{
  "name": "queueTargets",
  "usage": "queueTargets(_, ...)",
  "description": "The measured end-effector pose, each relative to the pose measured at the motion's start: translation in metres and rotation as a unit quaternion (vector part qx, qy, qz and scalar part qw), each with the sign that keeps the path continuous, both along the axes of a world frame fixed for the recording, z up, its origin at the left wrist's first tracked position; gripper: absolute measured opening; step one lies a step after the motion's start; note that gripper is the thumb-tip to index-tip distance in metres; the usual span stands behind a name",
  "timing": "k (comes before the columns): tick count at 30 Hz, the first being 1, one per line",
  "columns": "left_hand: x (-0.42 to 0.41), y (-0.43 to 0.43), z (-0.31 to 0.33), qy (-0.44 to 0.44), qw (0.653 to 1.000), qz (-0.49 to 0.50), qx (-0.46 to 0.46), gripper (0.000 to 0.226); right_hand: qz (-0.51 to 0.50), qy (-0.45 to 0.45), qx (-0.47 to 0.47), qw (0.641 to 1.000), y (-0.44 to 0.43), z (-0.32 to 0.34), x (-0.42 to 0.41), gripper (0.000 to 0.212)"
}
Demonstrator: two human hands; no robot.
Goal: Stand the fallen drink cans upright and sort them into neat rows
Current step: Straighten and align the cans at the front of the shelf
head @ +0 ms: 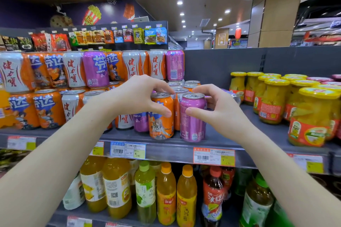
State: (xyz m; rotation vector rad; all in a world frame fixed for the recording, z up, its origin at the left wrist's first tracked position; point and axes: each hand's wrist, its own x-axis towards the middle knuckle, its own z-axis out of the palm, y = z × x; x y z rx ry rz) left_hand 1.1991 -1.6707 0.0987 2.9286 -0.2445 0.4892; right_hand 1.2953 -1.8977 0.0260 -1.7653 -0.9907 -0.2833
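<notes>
Fingers (162, 112) and thumb of the left hand (136, 96) curl over the rim of an upright orange can (161, 123), with the thumb pressed on its front. The right hand (221, 105) wraps an upright purple can (192, 125) the same way. The two cans stand just beside each other at the front edge of the grey shelf (230, 134).

More upright cans (180, 90) stand in short rows behind them. Behind the right hand a fallen can (233, 96), also purple, lies on its side near the jars of yellow fruit (273, 101) toward the shelf's right end. At the left end, the stacked cans (73, 72) sit two high, with orange, white and purple mixed.

The job looks partly done: most cans stand, one fallen can is left to lift, and the colour sorting seems unfinished.
</notes>
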Motion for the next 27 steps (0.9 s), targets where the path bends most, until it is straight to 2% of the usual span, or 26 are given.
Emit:
queueTargets(3, 0.002, 0.002, -0.001, 0.004, 1.000, 0.008, -0.008, 0.069, -0.007, 0.010, -0.039, 0.999, -0.002, -0.001, 0.000, 0.074)
queueTargets(6, 0.002, -0.001, -0.005, -0.014, 1.000, 0.003, -0.024, 0.075, -0.004, 0.029, -0.047, 0.998, -0.004, 0.001, -0.001, 0.078)
queueTargets(9, 0.001, -0.015, -0.008, -0.082, 0.995, -0.032, -0.037, 0.070, 0.076, 0.104, -0.061, 0.990, -0.023, 0.019, 0.001, 0.061)
queueTargets(11, 0.001, -0.027, -0.010, -0.116, 0.990, -0.060, -0.046, 0.065, 0.101, 0.125, -0.102, 0.982, -0.041, 0.032, 0.012, 0.050)
queueTargets(12, 0.003, -0.033, -0.011, -0.123, 0.989, -0.073, -0.050, 0.062, 0.080, 0.117, -0.123, 0.982, -0.047, 0.036, 0.021, 0.046)
queueTargets(14, 0.007, -0.042, -0.013, -0.130, 0.986, -0.092, -0.052, 0.056, -0.028, 0.080, -0.139, 0.987, -0.051, 0.037, 0.046, 0.039)
queueTargets(16, 0.012, -0.047, -0.015, -0.129, 0.985, -0.096, -0.062, 0.052, -0.134, 0.059, -0.157, 0.977, -0.043, 0.033, 0.074, 0.033)
queueTargets(18, 0.016, -0.052, -0.017, -0.128, 0.983, -0.097, -0.087, 0.046, -0.194, 0.051, -0.185, 0.962, -0.032, 0.027, 0.098, 0.034)
queueTargets(24, 0.019, -0.056, -0.018, -0.143, 0.976, -0.106, -0.123, 0.038, -0.298, -0.063, -0.299, 0.904, -0.009, 0.014, 0.144, 0.060)
queueTargets(27, 0.017, -0.059, -0.019, -0.167, 0.970, -0.116, -0.136, 0.031, -0.328, -0.140, -0.391, 0.848, 0.002, 0.020, 0.151, 0.076)
